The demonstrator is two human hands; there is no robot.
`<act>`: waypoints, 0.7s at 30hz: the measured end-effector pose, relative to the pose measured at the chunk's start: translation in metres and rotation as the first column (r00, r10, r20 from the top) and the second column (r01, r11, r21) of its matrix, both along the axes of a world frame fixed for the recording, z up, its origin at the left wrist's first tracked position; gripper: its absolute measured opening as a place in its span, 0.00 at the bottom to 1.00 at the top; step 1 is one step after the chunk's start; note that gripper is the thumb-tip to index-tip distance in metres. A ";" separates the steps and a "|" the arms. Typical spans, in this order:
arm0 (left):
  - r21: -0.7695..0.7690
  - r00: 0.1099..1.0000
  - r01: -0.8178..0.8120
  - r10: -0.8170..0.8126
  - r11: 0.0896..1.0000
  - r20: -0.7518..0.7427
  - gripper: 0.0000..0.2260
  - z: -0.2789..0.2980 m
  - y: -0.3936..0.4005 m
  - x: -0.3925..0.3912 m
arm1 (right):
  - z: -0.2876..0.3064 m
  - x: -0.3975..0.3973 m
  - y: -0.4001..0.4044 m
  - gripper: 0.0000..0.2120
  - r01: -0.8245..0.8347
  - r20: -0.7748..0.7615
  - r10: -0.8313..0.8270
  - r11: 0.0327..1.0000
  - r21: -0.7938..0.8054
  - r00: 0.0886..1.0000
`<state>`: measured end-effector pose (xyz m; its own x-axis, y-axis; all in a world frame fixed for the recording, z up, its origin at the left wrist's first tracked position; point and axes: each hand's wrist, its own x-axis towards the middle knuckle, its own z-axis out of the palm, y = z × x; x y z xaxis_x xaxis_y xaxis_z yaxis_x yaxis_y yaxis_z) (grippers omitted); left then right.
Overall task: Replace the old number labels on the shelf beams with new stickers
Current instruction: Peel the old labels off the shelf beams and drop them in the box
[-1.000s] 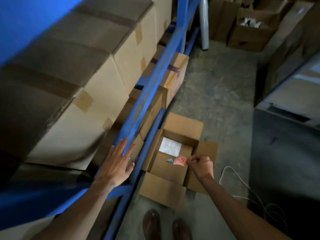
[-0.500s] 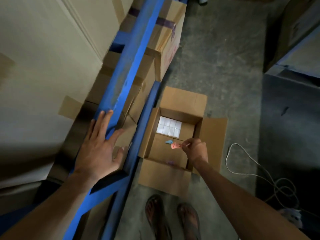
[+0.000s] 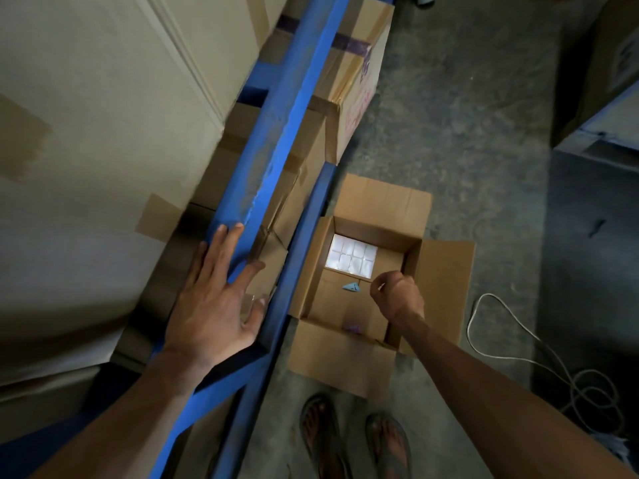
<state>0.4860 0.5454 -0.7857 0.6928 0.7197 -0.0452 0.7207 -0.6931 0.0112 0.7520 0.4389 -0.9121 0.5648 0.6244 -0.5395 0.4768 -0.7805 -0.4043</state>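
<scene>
My left hand [image 3: 214,305] lies flat on the blue shelf beam [image 3: 273,143], fingers spread, holding nothing. No label shows on the bare beam face ahead of it. My right hand [image 3: 396,293] hovers over the open cardboard box [image 3: 439,281] on the floor, thumb and fingers pinched together. The pink number sticker is not visible in that hand. Inside the box lie a small blue paper scrap [image 3: 352,287], a sheet of white stickers [image 3: 351,257] and a small purple scrap [image 3: 352,328].
Large taped cardboard boxes [image 3: 103,133] fill the shelf at left, and smaller ones [image 3: 352,81] sit below the beam. A lower blue beam [image 3: 301,257] runs beside the open box. A white cable [image 3: 518,347] coils on the concrete floor at right. My sandalled feet [image 3: 356,440] stand below.
The view tilted down and closer. My left hand slid back along the beam. My right hand lowered into the box, and the pink "-5" sticker it pinched is no longer visible.
</scene>
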 end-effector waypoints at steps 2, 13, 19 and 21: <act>0.011 1.000 0.003 -0.003 1.000 0.001 0.24 -0.002 0.000 0.000 | 0.003 -0.002 0.002 0.12 -0.014 -0.023 0.014 1.000 0.004 1.000; -0.092 0.997 -0.045 0.038 0.995 -0.070 0.30 0.012 -0.007 0.003 | 0.097 -0.024 -0.005 0.07 -0.121 -0.270 0.215 0.938 0.325 0.939; -0.172 0.993 -0.091 0.076 0.981 -0.095 0.34 0.066 -0.037 0.020 | 0.200 -0.015 -0.003 0.15 -0.160 -0.238 0.313 0.851 0.500 0.919; -0.139 0.994 -0.106 0.101 0.985 -0.041 0.33 0.109 -0.040 0.032 | 0.244 -0.010 0.000 0.17 -0.173 -0.199 0.333 0.812 0.558 0.922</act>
<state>0.5181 0.5055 -0.6767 0.6112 0.7723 -0.1732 0.7902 -0.6078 0.0781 0.7423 0.4389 -0.6676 0.2252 0.9538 -0.1990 0.4343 -0.2811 -0.8558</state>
